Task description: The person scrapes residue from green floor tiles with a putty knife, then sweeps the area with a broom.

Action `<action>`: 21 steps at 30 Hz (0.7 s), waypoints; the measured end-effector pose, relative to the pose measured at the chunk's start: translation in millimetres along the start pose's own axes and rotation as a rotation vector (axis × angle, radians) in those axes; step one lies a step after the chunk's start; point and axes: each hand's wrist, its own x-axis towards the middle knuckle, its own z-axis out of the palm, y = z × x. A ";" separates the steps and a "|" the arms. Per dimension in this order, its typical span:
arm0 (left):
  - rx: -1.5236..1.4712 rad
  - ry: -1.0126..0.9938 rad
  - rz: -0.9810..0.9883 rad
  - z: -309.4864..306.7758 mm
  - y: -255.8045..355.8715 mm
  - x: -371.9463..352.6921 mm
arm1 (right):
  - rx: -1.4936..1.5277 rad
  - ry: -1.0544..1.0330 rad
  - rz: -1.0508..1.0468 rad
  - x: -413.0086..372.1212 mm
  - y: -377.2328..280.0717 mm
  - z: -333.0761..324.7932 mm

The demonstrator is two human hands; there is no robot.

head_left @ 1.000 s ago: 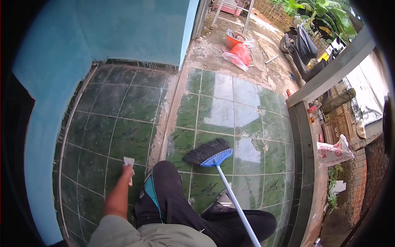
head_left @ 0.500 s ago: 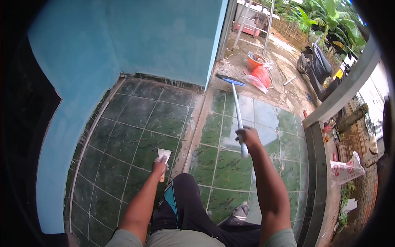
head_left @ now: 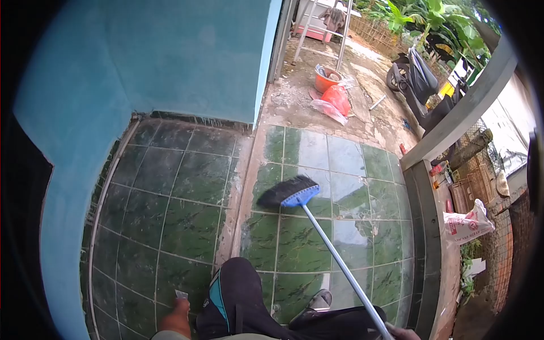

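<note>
A broom with a blue head and black bristles reaches across the green floor tiles. Its pale handle runs down to the bottom right, where my right hand is closed around it, mostly cut off by the view's lower edge. Beside my knee, at the lower left, my left hand grips a putty knife. Only the blade of that putty knife shows clearly; its handle is hidden in the hand.
A blue wall stands ahead and left. Outside are an orange bucket, a red plastic bag, a ladder and a parked motorbike. A concrete ledge borders the right, with a white bag beyond it.
The broom head has swung from the outer threshold back toward me onto the tiles. My right hand has moved down and right, and my left hand has drawn back toward my body.
</note>
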 end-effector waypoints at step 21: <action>0.543 0.058 0.591 10.3 329.4 -80.5 | -0.357 0.383 -0.075 182.1 -91.1 -88.2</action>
